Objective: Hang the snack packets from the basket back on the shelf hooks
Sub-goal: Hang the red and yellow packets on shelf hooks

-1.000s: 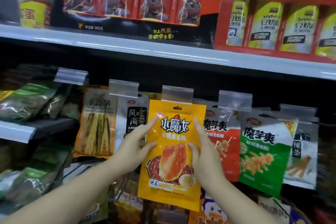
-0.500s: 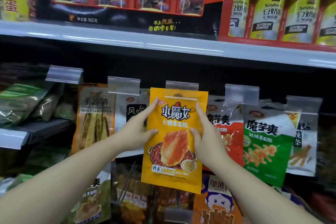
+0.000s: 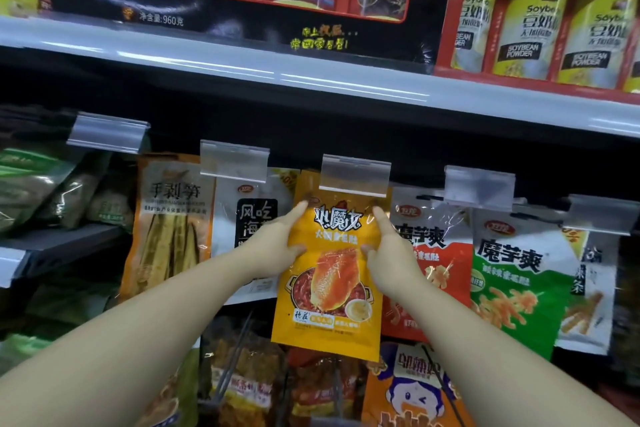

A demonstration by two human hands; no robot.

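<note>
Both hands hold one orange snack packet (image 3: 330, 291) upright against the hanging row below the upper shelf edge (image 3: 311, 80). The left hand (image 3: 277, 248) grips the packet's left edge: the forefinger extends up along the edge and the thumb presses on the front face. The right hand (image 3: 389, 253) grips the right edge in the mirrored manner, forefinger raised, thumb on the front. The remaining fingers of both hands lie behind the packet and are hidden.

The packet's top edge sits behind the clear price-tag holder (image 3: 355, 175) at the middle of the row. The hook itself is hidden by that holder, so it cannot be told whether the packet's hole is on it.

Adjacent items in the row:
- Left of the orange packet: a white-and-black packet (image 3: 254, 215), partly covered by the left hand, then a bamboo-shoot packet (image 3: 173, 222).
- Right: a red-and-white packet (image 3: 433, 253), touching or overlapped by the right hand, then a green-and-white packet (image 3: 519, 281).

Soybean powder bags (image 3: 530, 28) stand on the upper shelf at the right end.
</note>
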